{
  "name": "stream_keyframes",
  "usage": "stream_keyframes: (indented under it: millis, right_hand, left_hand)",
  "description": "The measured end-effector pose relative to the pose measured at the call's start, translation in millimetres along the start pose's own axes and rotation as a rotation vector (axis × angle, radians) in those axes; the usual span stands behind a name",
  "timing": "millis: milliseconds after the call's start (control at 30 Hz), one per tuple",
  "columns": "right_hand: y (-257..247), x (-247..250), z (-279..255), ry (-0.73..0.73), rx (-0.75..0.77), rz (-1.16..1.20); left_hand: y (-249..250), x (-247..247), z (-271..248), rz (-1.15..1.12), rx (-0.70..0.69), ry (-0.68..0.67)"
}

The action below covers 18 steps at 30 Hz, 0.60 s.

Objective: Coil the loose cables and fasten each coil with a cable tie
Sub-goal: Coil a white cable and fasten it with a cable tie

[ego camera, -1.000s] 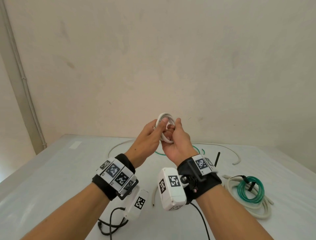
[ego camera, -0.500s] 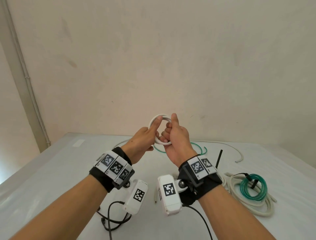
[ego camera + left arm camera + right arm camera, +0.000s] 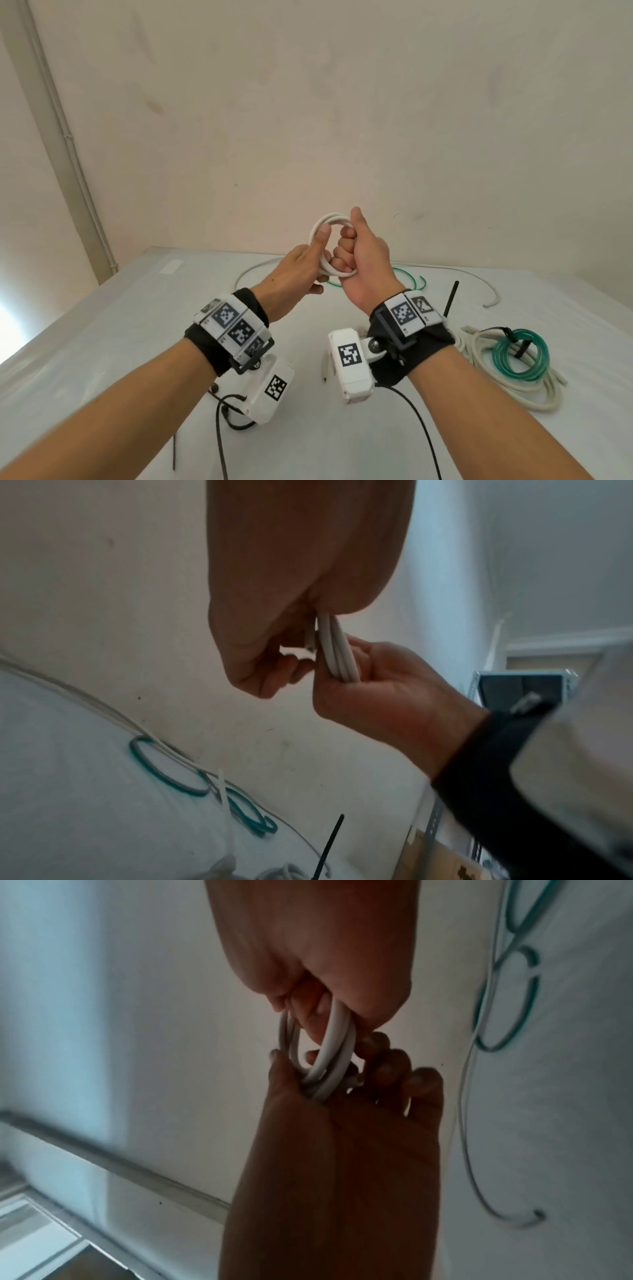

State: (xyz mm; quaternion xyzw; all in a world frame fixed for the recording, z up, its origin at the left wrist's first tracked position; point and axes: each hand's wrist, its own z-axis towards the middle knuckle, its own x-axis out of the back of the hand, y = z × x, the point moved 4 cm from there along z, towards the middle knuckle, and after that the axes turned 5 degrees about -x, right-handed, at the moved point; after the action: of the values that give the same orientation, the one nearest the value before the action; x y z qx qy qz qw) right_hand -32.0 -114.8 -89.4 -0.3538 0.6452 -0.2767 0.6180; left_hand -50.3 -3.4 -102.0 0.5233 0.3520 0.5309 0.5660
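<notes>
A small white cable coil (image 3: pixel 330 216) is held up in the air above the table (image 3: pixel 102 342), in front of the wall. My left hand (image 3: pixel 298 263) pinches its left side, thumb laid on the ring. My right hand (image 3: pixel 366 260) grips the right side, fingers curled through the loop and thumb up. In the left wrist view the coil (image 3: pixel 337 647) runs from my left hand (image 3: pixel 274 631) into my right hand's (image 3: pixel 383 685) palm. The right wrist view shows the coil (image 3: pixel 330 1042) between the right hand (image 3: pixel 325 969) and the left hand (image 3: pixel 342 1123). No tie is visible on it.
A loose green cable (image 3: pixel 407 277) and a long thin white cable (image 3: pixel 479 277) lie at the back of the table. A black cable tie (image 3: pixel 450 298) stands near my right wrist. At right lie a tied green coil (image 3: pixel 520 356) and a thick white coil (image 3: pixel 544 394).
The coil has turned more face-on to me. My left thumb has slid onto its left side, and my right fingers have curled further through the loop.
</notes>
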Motion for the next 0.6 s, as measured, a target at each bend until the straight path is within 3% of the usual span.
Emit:
stream_keyframes:
  millis: [200, 367, 467, 600]
  right_hand:
    - [-6, 7, 3, 0.003, 0.050, -0.409]
    - [1, 4, 3, -0.061, 0.023, -0.611]
    - [8, -2, 4, -0.095, 0.010, -0.710]
    - [16, -8, 2, -0.138, 0.018, -0.810]
  left_hand:
    - [8, 33, -4, 0.297, 0.154, -0.377]
    - [-19, 62, -14, 0.879, 0.351, -0.627]
    - [-46, 58, -22, 1.070, 0.473, -0.673]
    - [-70, 43, -36, 1.073, 0.563, -0.703]
